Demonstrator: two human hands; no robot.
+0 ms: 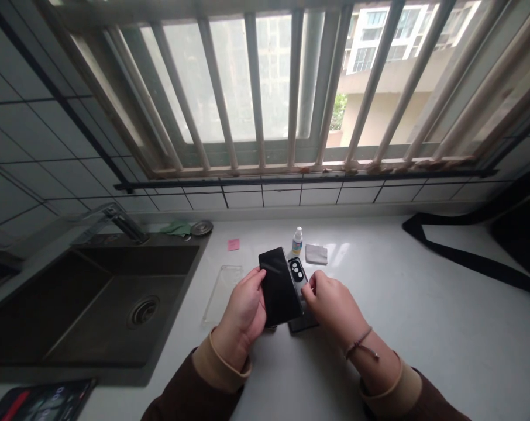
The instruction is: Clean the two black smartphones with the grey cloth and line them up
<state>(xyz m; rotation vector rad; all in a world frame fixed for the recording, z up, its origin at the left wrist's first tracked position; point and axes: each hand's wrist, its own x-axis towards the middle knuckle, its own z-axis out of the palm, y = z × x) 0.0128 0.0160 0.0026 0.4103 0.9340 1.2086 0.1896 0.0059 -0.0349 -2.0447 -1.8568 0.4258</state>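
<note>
1. Sitting at the far left of the frame, the dark sink (50, 310) and its tap (121, 224) are out of reach of both hands.
2. Left of centre, a clear case (223, 292) lies flat on the white counter (423, 327), fitted to neither phone and untouched. A pink slip (233, 244) rests behind it.
3. At centre, the left hand (243, 313) is closed around the lower part of a black phone (279, 286), holding it tilted, glossy face up.
4. Just beneath it, a second phone (296, 270) lies back-up on the counter, camera lenses showing.
5. Behind them, a small bottle (297, 240) stands capped and a grey cloth (316, 254) lies flat. Neither is in hand, so I judge any wiping to be either finished or not begun.
6. Right of centre, the right hand (335, 307) pinches at the black phone's right edge, thumb and forefinger together.
7. At the far right, a black strap (467, 257) trails across the counter.
</note>
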